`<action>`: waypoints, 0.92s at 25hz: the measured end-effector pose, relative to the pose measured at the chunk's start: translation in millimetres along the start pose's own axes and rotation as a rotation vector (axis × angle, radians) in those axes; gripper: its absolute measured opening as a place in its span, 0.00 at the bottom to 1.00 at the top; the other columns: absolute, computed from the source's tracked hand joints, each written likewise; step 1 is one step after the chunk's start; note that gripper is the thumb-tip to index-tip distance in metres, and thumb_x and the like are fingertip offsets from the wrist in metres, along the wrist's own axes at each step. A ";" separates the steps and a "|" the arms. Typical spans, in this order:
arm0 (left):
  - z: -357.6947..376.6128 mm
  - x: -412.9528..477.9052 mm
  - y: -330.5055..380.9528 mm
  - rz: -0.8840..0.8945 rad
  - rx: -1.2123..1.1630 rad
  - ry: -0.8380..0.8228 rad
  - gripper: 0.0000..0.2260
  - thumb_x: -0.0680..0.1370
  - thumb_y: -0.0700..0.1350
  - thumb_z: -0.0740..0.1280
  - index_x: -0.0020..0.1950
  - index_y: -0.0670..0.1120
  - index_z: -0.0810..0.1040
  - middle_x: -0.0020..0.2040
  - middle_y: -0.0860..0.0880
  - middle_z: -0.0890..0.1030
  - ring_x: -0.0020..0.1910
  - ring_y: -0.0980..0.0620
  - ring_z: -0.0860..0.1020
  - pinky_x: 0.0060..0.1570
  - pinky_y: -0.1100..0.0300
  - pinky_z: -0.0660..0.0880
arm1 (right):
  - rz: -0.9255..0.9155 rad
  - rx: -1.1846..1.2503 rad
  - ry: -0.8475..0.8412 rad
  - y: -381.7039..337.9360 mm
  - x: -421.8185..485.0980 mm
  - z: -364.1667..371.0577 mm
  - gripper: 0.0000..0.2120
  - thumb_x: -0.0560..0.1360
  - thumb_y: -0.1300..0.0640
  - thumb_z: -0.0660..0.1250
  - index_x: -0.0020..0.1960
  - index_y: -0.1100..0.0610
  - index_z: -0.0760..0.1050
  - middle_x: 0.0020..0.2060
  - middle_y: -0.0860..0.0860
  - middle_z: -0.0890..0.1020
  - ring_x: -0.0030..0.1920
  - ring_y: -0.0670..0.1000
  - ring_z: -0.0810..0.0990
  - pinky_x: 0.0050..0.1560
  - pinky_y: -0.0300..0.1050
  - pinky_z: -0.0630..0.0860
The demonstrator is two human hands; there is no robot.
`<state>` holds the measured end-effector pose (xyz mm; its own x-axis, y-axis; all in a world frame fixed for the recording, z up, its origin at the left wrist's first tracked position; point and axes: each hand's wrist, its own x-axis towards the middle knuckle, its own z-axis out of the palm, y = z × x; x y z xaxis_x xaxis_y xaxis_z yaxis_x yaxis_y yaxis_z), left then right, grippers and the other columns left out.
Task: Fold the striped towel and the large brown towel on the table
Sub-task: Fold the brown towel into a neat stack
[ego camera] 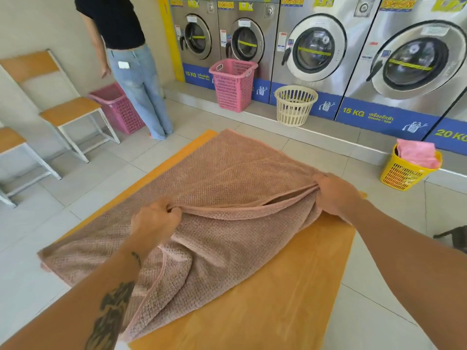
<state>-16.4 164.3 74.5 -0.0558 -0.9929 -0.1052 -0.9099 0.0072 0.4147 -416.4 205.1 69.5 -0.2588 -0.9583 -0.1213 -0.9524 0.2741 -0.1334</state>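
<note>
The large brown towel [227, 173] lies spread over the orange table [290, 286], reaching from the far corner to the near left edge, where it hangs over. My left hand [154, 221] pinches a bunched edge of the towel near its middle. At the table's right edge, my right hand [333, 193] grips the same edge. The edge is pulled taut between both hands, with a fold of cloth lifted off the layer below. No striped towel shows in view.
Washing machines [316, 46] line the far wall. On the floor stand two pink baskets [233, 84], a cream basket [294, 106] and a yellow basket [404, 170] holding pink cloth. A person in jeans [136, 79] stands at far left, next to wooden chairs [65, 107].
</note>
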 end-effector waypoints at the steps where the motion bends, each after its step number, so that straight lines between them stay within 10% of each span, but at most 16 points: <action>1: -3.4 3.7 -8.1 -0.006 -0.033 0.001 0.07 0.81 0.52 0.57 0.51 0.58 0.74 0.31 0.49 0.82 0.28 0.49 0.80 0.32 0.58 0.77 | -0.025 -0.030 -0.027 -6.1 5.6 -5.0 0.17 0.74 0.58 0.63 0.63 0.52 0.70 0.51 0.52 0.75 0.49 0.55 0.76 0.47 0.49 0.75; 6: -33.7 23.3 -54.8 -0.196 -0.233 0.199 0.11 0.81 0.46 0.58 0.44 0.48 0.78 0.34 0.42 0.81 0.33 0.41 0.79 0.33 0.53 0.76 | -0.021 -0.411 -0.052 -30.9 41.4 -41.9 0.06 0.72 0.58 0.62 0.46 0.52 0.75 0.42 0.50 0.77 0.45 0.54 0.76 0.48 0.50 0.72; 13: -51.4 52.2 -142.1 -0.387 -0.292 0.385 0.12 0.79 0.46 0.57 0.38 0.46 0.75 0.36 0.44 0.78 0.34 0.44 0.75 0.32 0.56 0.70 | 0.030 -0.410 0.067 -148.2 126.2 -54.2 0.08 0.74 0.59 0.61 0.52 0.54 0.74 0.45 0.52 0.75 0.57 0.60 0.77 0.62 0.61 0.69; 23: -24.0 94.5 -303.7 -0.623 -0.099 0.117 0.10 0.76 0.48 0.60 0.37 0.48 0.76 0.35 0.48 0.79 0.35 0.46 0.76 0.36 0.58 0.74 | -0.091 -0.562 0.136 -376.6 253.3 16.1 0.19 0.76 0.59 0.63 0.67 0.55 0.72 0.64 0.61 0.71 0.63 0.63 0.71 0.61 0.56 0.70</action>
<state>264.6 65.4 -39.7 0.5217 -0.8137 -0.2563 -0.7144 -0.5809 0.3901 -120.7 -139.6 73.2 -0.1551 -0.9879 -0.0014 -0.9015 0.1409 0.4093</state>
